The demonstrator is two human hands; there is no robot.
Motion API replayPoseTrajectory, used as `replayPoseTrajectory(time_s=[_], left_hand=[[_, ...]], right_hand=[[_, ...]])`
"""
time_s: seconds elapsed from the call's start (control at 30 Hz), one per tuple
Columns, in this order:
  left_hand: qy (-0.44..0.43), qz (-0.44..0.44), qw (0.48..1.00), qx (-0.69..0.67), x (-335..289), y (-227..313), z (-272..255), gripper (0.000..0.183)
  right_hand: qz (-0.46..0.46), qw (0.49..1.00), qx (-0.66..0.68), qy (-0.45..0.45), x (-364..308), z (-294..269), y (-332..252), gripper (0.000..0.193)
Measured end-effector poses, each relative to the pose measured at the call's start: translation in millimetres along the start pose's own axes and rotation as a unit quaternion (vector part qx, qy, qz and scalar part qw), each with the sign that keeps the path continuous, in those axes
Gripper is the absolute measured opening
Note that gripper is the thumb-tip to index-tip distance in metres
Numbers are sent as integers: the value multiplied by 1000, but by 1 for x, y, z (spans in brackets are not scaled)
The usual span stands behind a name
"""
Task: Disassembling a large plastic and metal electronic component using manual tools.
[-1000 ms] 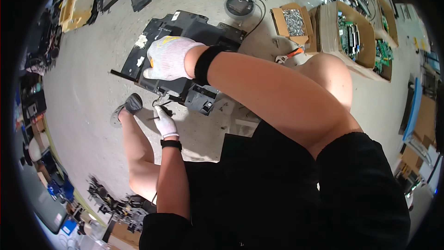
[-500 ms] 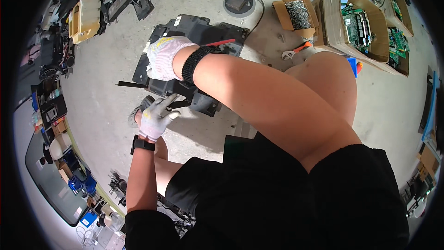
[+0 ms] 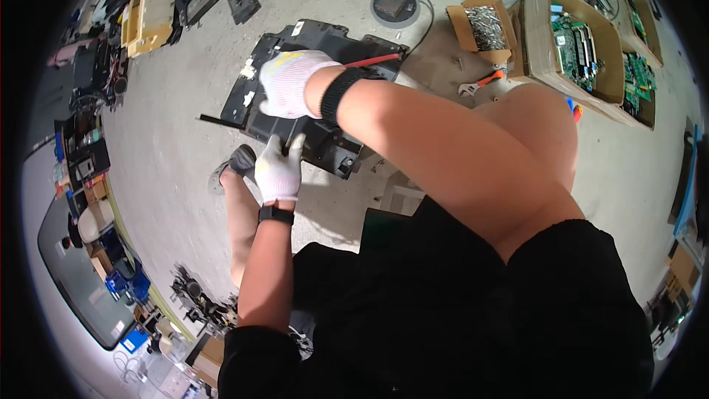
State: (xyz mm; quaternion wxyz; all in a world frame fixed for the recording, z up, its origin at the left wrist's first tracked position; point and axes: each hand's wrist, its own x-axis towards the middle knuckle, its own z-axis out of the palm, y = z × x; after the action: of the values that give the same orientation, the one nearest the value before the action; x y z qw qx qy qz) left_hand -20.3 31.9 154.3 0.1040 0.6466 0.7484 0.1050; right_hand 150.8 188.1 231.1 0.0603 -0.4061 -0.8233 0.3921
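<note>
White-gloved L hand (image 3: 279, 171) has thumb & forefinger parted at near edge of panel (image 3: 332, 41); can't tell if they pinch anything. R hand (image 3: 295, 85), ribbed-knit glove, curls palm-down over panel; its grip's hidden. Red rod (image 3: 375, 60) slants across panel's far right. Step looks like near-edge work w/ R hand bracing; next move prob. calls for a steady R hand. Panel: matte black, prob. plastic, jagged outline, flat on grey floor (image 3: 170, 118). Right of panel: wrench (image 3: 481, 83), orange grip; cardbd box (image 3: 467, 32), metal bits (image 3: 485, 26) inside.
</note>
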Motion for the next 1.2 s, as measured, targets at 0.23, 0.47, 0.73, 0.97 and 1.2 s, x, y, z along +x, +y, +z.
replayPoseTrajectory(time_s=[0.23,0.47,0.73,0.97,1.2], left_hand=[[58,-242,882,-400,-59,-90,8,33],[-206,-306,847,-382,-95,-177,170,31],[-123,-226,920,-297,-86,-112,165,31],[-221,-244,917,-226,-71,-131,138,32],[-232,-231,876,-353,-70,-132,143,37]], right_hand=[[-25,988,-80,-126,-20,43,-14,50],[7,984,-148,-104,-5,70,-31,43],[174,956,-152,-182,-1,60,-69,51],[273,935,124,-187,1,75,-42,35],[264,940,129,-171,-2,71,-63,34]])
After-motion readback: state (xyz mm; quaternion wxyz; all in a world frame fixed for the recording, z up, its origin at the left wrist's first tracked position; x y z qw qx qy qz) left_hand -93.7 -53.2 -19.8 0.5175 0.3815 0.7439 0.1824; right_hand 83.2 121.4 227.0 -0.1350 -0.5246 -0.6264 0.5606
